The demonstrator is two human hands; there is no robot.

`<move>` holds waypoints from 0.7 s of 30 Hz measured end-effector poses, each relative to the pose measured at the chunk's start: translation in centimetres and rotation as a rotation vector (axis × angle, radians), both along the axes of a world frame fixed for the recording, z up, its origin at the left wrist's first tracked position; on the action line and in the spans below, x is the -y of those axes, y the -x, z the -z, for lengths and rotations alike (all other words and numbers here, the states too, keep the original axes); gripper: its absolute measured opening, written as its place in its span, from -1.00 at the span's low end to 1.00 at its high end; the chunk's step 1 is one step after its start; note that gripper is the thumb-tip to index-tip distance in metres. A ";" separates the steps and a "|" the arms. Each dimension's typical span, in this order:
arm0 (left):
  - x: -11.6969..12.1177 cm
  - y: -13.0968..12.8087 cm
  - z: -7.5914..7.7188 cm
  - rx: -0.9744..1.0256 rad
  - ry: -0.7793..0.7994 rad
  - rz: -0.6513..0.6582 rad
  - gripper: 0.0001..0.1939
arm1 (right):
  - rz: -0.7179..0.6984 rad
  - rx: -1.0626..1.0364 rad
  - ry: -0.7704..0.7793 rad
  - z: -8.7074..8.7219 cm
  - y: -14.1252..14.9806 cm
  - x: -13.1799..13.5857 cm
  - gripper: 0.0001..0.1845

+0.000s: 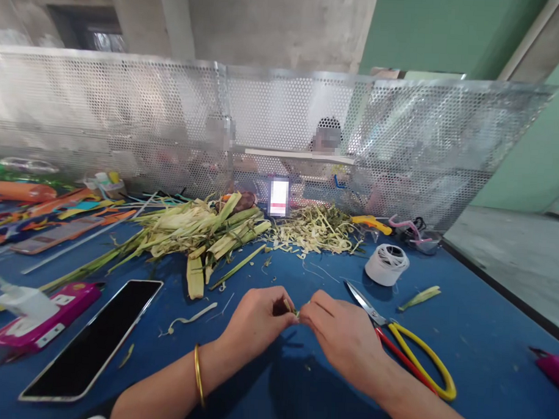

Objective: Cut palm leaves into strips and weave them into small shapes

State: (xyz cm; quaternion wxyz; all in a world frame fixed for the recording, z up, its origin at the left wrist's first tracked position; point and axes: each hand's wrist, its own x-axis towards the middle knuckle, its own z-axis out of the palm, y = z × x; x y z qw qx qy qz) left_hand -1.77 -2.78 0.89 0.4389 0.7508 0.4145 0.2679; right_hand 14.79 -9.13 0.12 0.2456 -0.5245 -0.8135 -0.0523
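Note:
My left hand (257, 322) and my right hand (342, 334) meet over the blue table (477, 338), fingertips pinched together on a small green leaf piece (295, 309). Most of that piece is hidden by the fingers. A gold bangle (199, 375) sits on my left wrist. Yellow-handled scissors (407, 345) lie just right of my right hand. A pile of green and pale leaf strips (200, 231) lies beyond the hands.
A spool of white thread (386, 264) stands right of centre. A dark phone (94, 337) and a pink power bank (41, 317) lie at left. Shredded leaf scraps (315, 229) sit by a perforated metal screen (282, 130). People sit behind the screen.

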 end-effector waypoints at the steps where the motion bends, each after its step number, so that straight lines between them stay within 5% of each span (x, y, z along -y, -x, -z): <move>1: 0.1 0.0 -0.1 -0.014 0.030 0.044 -0.96 | -0.001 -0.006 0.028 -0.3 -0.3 -0.1 -0.72; 7: 0.6 -0.2 -0.9 0.195 0.360 0.259 -0.84 | -0.047 -0.546 0.401 -1.0 -1.8 -1.7 -0.86; 13: 0.0 -0.3 -0.6 0.314 0.235 0.031 -0.81 | 0.042 -1.090 0.681 0.1 -0.7 -2.1 -0.84; 17: -0.4 -0.2 0.0 0.272 0.099 -0.116 -0.82 | 0.126 -1.036 0.636 0.9 0.6 -1.4 -0.82; 21: -0.5 0.0 0.4 0.130 -0.066 -0.152 -0.88 | 0.063 -0.667 0.316 0.7 0.8 -0.6 -0.85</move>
